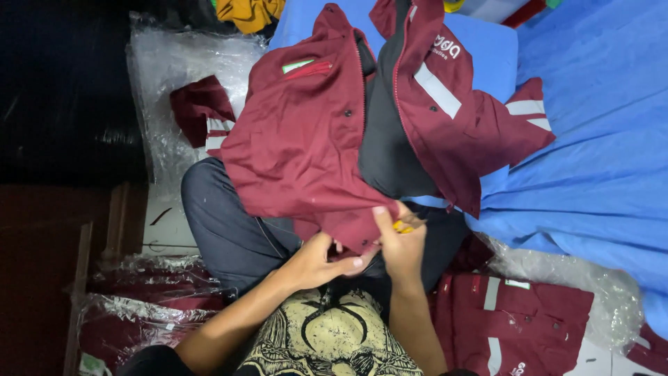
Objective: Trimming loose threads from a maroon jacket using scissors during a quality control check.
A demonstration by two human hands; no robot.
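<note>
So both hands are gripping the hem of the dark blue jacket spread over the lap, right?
Not quite: the jacket is maroon with a dark lining, not dark blue. The head view shows the left hand and right hand at its lower hem, over the lap.

Blue sheet (598, 139) spreads at three o'clock; clear plastic wrap (174, 76) at eleven; dark wooden furniture (76, 244) at nine, dimly lit.
</note>
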